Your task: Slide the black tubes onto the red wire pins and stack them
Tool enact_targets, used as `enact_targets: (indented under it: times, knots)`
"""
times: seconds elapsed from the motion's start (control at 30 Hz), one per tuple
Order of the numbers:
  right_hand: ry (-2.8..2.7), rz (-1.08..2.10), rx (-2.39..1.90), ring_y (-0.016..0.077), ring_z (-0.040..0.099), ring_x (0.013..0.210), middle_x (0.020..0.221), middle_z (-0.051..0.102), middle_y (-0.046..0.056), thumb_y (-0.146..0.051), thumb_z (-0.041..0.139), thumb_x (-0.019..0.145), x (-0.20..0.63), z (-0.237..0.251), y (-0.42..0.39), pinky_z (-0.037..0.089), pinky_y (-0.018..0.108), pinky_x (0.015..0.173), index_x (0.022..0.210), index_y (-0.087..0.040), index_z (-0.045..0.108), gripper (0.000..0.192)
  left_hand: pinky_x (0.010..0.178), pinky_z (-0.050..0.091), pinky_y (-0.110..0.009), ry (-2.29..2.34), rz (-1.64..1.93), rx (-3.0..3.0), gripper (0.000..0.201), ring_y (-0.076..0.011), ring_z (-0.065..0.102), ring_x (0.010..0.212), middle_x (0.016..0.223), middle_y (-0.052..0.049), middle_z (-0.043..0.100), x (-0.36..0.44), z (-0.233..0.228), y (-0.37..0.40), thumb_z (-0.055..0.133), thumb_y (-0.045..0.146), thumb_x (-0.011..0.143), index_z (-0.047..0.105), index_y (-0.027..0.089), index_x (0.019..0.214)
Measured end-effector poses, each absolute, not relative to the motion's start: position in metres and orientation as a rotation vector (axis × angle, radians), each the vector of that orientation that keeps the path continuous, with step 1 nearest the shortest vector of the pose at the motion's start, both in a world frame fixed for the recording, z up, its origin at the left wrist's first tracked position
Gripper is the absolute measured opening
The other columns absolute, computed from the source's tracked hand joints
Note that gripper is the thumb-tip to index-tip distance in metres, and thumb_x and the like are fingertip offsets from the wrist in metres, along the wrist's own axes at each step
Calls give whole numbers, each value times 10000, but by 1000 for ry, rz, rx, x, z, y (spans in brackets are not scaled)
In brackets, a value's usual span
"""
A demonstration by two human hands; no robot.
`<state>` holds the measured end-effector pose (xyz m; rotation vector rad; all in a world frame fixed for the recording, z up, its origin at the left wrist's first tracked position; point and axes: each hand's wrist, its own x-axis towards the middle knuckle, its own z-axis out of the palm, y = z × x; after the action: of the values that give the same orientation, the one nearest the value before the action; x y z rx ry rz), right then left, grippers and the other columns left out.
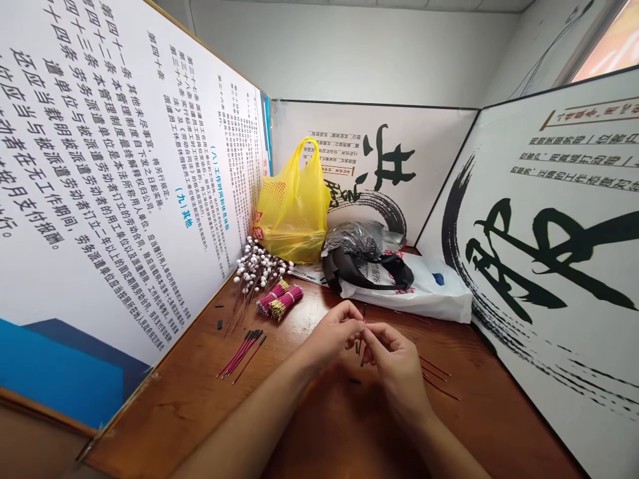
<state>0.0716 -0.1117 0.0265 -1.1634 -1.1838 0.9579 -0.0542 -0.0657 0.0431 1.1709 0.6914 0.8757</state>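
My left hand [335, 332] and my right hand [397, 352] meet over the table with fingertips pinched together. Between them shows a sliver of thin red wire, mostly hidden by the fingers. Small black sleeves [362, 362] show just under my right fingers; whether they are held or lie on the table I cannot tell. Another black sleeve [355, 381] lies on the wood below the hands. Left of my left hand lies a group of dark red wires with black ends [243, 352]. Bare-tipped red wires [439, 382] lie beside my right hand.
Two tied bundles of red wires with gold-coloured ends [285, 303] lie on the brown table [190, 412]. Behind are white-budded stems [259, 263], a yellow plastic bag [294, 206], a black strap-like object [344, 269] and a white bag [434, 293]. Printed panels [200, 133] enclose the table.
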Motion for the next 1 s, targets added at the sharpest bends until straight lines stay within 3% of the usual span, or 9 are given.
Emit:
enact_targets:
  times: [0.2, 0.5, 0.7, 0.83, 1.0]
  knots:
    - [-1053, 950, -1155, 105, 416, 519, 558, 492, -29, -448, 692, 783, 71, 22, -112, 351, 225, 493, 724, -170, 672, 285, 682, 367, -251, 818, 958, 1474, 124, -124, 468, 719, 758, -1, 527, -63, 33, -86, 537, 274, 810, 497, 167, 761]
    - [-1151, 1125, -1201, 98, 428, 462, 597, 561, -6, -524, 694, 743, 60, 9, -108, 348, 233, 455, 658, -164, 619, 377, 618, 296, -260, 1260, 825, 1786, 101, -145, 466, 683, 739, -1, 557, -91, 8, -108, 499, 242, 833, 499, 188, 747]
    - [-1081, 892, -1345, 95, 410, 451, 595, 541, -19, -513, 705, 737, 88, 8, -94, 311, 232, 431, 732, -166, 651, 351, 618, 257, -290, 1579, 667, 1894, 107, -175, 473, 654, 716, -36, 561, -104, 5, -124, 496, 176, 787, 467, 193, 685]
    - [-1300, 741, -1388, 146, 510, 573, 649, 613, 17, -471, 669, 779, 93, 12, -94, 402, 259, 544, 720, -165, 674, 311, 638, 293, -310, 1637, 569, 1986, 162, -217, 528, 684, 745, -73, 584, -99, 13, -125, 431, 215, 851, 512, 188, 713]
    - [-1479, 695, -1403, 176, 553, 619, 684, 641, 36, -446, 613, 830, 83, 10, -98, 416, 277, 584, 714, -172, 656, 301, 692, 399, -378, 1755, 619, 1926, 216, -308, 594, 743, 776, -145, 608, -80, 13, -116, 601, 354, 784, 613, 140, 814]
